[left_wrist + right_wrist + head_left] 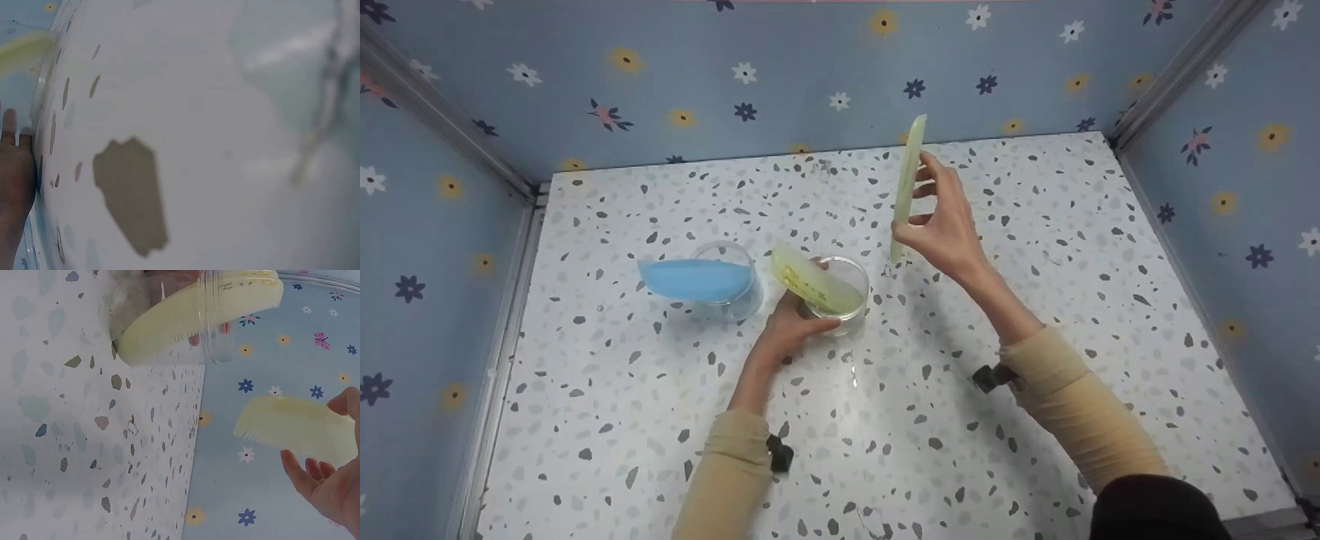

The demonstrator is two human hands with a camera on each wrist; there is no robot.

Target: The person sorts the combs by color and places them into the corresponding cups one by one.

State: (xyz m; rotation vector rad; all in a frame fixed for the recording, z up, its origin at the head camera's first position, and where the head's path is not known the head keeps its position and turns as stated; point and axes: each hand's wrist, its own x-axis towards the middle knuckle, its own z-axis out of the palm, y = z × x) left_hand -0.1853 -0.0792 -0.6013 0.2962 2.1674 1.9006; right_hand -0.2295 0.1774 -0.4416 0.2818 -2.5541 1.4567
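Note:
My left hand [791, 322] grips a clear round jar [851, 325] around its side. A pale yellow comb [816, 289] leans inside it, its printed end above the rim. Off to the right and raised, my right hand [951, 225] pinches a second pale yellow comb [910, 176] between thumb and fingers. That comb stands nearly upright in the head view; its teeth show in the right wrist view, where the held comb [292, 430] is apart from the jar [216, 349]. The left wrist view catches only part of the left hand [14, 180].
Left of the gripped jar is another clear jar [744, 306] with a blue comb-shaped piece [697, 280] tilted in it, jutting leftward. Flower-patterned blue panels [810, 67] border the speckled white table [660, 420] at the back and sides.

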